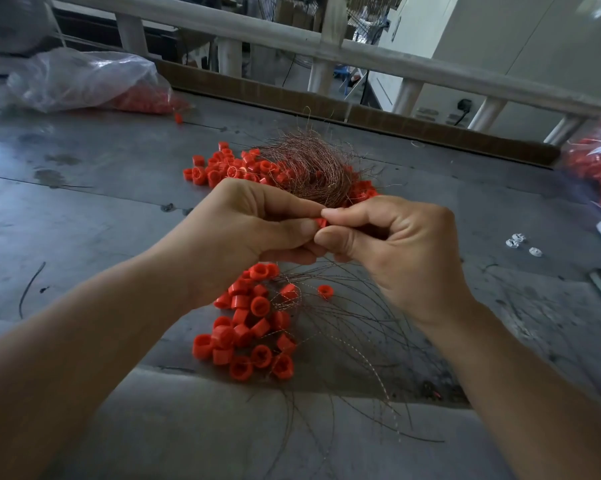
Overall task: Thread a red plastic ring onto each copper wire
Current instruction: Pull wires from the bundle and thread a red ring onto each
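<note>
One red ring mostly hidden | pinched: left hand, right hand

Both hands meet fingertip to fingertip, the left hand and right hand pinching one red plastic ring between them; any wire through it seems hidden.

Left hand, right hand — fingers curled, tips seemingly touching

Mostly hidden: red ring, pinched between left hand and right hand. Right edge: bag blurred, cropped. Nearby white bits unidentifiably small.
</note>
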The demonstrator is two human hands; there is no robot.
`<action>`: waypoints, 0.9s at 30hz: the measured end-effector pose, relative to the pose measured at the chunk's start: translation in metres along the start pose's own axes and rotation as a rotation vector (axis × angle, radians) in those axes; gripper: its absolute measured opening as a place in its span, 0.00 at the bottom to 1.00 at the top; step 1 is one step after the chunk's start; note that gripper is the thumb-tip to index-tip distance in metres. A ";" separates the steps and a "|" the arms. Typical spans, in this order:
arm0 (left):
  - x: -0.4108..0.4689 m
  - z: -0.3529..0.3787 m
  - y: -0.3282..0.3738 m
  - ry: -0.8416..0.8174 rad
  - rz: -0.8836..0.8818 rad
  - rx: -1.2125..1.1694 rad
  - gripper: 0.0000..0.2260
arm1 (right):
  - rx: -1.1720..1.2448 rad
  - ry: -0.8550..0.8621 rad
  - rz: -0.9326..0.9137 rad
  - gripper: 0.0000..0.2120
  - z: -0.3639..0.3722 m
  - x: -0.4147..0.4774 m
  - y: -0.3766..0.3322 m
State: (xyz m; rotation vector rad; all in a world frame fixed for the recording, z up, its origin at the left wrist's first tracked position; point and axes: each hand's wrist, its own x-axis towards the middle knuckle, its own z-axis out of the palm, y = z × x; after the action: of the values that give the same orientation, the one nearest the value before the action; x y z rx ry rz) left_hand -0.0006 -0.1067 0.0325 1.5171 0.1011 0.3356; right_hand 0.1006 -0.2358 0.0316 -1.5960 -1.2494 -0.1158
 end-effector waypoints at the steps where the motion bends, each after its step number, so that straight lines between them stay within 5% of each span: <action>1: 0.000 0.000 0.000 -0.010 -0.003 -0.004 0.10 | 0.010 -0.008 -0.001 0.15 0.000 0.001 0.001; 9: -0.001 -0.005 0.003 -0.138 -0.035 -0.052 0.13 | 0.090 -0.228 0.031 0.13 -0.009 0.006 -0.003; 13: -0.001 -0.003 0.003 -0.162 -0.049 -0.109 0.15 | 0.002 -0.352 0.023 0.04 -0.010 0.008 -0.005; 20: -0.004 0.008 0.000 -0.084 0.065 0.041 0.31 | -0.202 -0.332 -0.009 0.04 -0.005 0.004 -0.003; 27: -0.006 0.011 0.000 -0.080 0.112 -0.003 0.29 | -0.246 -0.275 -0.047 0.03 -0.001 0.002 -0.007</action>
State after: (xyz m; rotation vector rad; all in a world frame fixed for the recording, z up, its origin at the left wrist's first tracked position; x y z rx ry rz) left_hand -0.0033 -0.1189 0.0322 1.5345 -0.0476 0.3637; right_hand 0.0972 -0.2362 0.0378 -1.8397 -1.5331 -0.0837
